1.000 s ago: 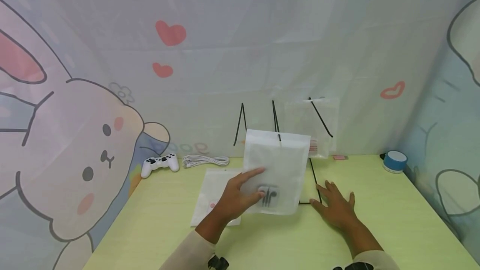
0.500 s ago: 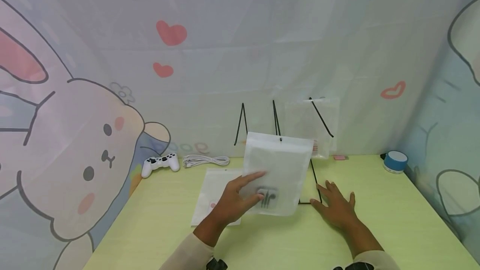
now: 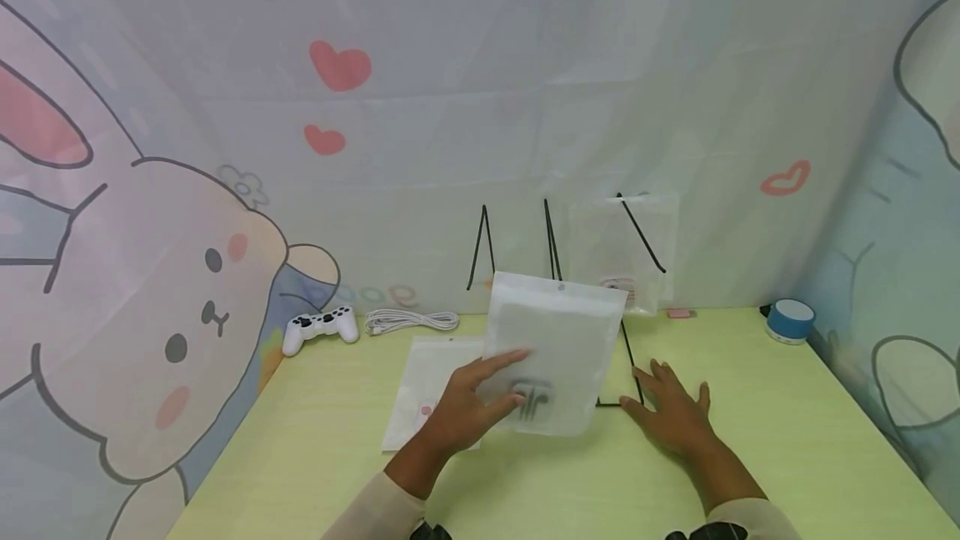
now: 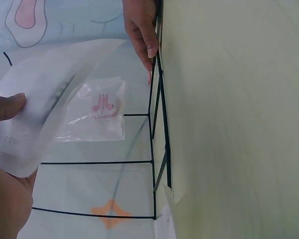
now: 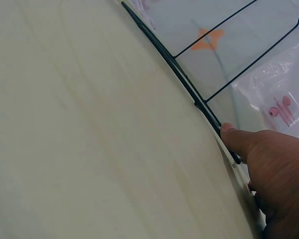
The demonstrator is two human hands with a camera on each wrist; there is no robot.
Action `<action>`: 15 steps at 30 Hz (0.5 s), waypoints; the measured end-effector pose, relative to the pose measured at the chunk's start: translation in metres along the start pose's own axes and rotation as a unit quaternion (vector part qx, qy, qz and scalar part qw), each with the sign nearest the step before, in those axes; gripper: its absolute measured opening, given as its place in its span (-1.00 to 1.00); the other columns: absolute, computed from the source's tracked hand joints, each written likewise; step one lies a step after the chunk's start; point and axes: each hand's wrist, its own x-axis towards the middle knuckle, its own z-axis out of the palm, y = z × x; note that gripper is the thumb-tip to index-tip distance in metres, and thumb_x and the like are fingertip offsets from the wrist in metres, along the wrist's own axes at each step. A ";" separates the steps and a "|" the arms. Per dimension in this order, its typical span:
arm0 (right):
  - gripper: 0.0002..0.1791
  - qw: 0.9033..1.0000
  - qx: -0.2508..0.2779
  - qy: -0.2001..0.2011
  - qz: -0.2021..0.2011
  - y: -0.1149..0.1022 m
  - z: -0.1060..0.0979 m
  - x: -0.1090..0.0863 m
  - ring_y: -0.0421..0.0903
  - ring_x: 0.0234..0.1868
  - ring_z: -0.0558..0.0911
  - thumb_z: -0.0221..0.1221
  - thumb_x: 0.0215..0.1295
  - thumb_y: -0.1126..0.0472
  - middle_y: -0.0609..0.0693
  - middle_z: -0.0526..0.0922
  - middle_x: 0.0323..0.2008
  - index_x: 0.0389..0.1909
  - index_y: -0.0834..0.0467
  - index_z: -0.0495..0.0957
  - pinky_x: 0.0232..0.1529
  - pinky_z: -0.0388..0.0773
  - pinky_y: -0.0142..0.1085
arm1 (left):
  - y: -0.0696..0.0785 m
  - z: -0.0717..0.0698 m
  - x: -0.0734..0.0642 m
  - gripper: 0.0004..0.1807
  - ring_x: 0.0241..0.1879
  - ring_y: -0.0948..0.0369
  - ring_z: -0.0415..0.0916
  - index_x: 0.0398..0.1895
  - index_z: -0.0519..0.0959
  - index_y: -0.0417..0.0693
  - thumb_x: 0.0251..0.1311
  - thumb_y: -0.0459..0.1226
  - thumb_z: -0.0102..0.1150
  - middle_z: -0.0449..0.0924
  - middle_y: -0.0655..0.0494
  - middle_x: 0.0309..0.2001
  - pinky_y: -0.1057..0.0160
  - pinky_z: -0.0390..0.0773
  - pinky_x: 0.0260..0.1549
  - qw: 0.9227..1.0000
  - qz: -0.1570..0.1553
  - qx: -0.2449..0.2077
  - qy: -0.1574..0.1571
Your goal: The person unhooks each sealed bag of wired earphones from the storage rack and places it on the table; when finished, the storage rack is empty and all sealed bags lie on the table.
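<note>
White earphone pouch (image 3: 562,340) is held up, slightly tilted, at centre of the head view, pinched between the left hand's (image 3: 461,408) thumb and fingers. Base of the black wire rack (image 3: 632,362), right of centre, is touched by the right hand (image 3: 677,417), fingers loosely extended. Second pouch (image 3: 432,369) is laid on the desk (image 3: 562,490), lower left of centre.

Over the table (image 3: 787,423), I see a person's two plain beige sleeves (image 3: 378,511), a small black gadget (image 3: 712,532) beside each.
</note>
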 end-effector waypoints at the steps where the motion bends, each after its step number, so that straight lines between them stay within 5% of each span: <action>1: -0.11 1.000 -0.001 0.000 0.000 0.001 0.000 0.000 0.46 0.75 -0.02 0.13 0.58 -0.37 0.40 0.09 0.72 0.67 0.12 0.32 0.46 -0.51 0.69 | -0.001 0.000 0.000 -0.34 0.37 0.07 0.65 0.50 0.57 -0.09 0.33 -0.39 0.49 0.65 -0.12 0.43 0.17 0.65 0.33 1.000 0.003 0.002 0.001; 5: -0.12 1.000 -0.004 0.000 -0.001 0.002 0.000 0.001 0.46 0.75 -0.02 0.12 0.59 -0.37 0.39 0.08 0.72 0.68 0.12 0.31 0.46 -0.50 0.69 | -0.004 -0.002 -0.001 -0.31 0.35 0.08 0.64 0.51 0.57 -0.07 0.30 -0.38 0.52 0.65 -0.11 0.43 0.19 0.64 0.31 1.000 -0.016 0.002 0.007; 15: -0.13 1.000 0.012 -0.001 -0.002 -0.004 -0.003 -0.002 0.48 0.74 -0.02 0.16 0.58 -0.31 0.41 0.10 0.71 0.65 0.17 0.33 0.46 -0.52 0.69 | -0.015 -0.009 -0.001 -0.23 0.47 -0.01 0.54 0.56 0.54 0.22 0.28 -0.31 0.57 0.54 0.07 0.55 0.18 0.56 0.38 0.988 -0.154 -0.032 0.007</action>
